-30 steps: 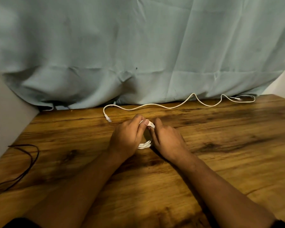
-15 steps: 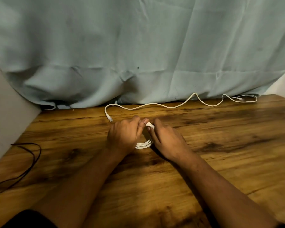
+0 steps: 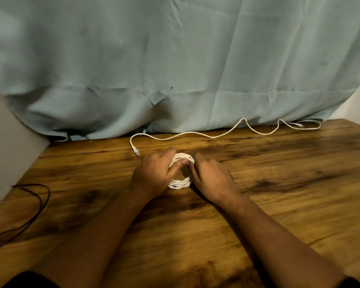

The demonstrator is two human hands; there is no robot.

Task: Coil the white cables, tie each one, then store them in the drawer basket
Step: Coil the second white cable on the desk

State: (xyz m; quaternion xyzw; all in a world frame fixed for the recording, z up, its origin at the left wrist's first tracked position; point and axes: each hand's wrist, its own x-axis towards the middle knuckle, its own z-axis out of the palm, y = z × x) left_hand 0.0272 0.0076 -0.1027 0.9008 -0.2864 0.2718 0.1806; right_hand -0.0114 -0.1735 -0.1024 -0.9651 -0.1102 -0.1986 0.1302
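Observation:
A coiled white cable (image 3: 180, 182) lies on the wooden table (image 3: 278, 183) between my two hands. My left hand (image 3: 154, 175) grips the coil's left side, thumb pressed on its top strands. My right hand (image 3: 211, 176) holds the coil's right side, fingers curled at the top of the loop. Much of the coil is hidden under my hands. A second white cable (image 3: 214, 136) lies loose and wavy along the table's back edge, one plug end (image 3: 136, 151) just left of my left hand. No drawer basket is in view.
A pale blue-green curtain (image 3: 175, 69) hangs behind the table and drapes onto its back edge. A thin black cable (image 3: 38, 202) loops on the table's left side. A light wall panel (image 3: 6, 146) borders the left.
The coil's top strands now show more between my fingers; my left thumb has shifted across them. Both hands stay at the same spot on the table.

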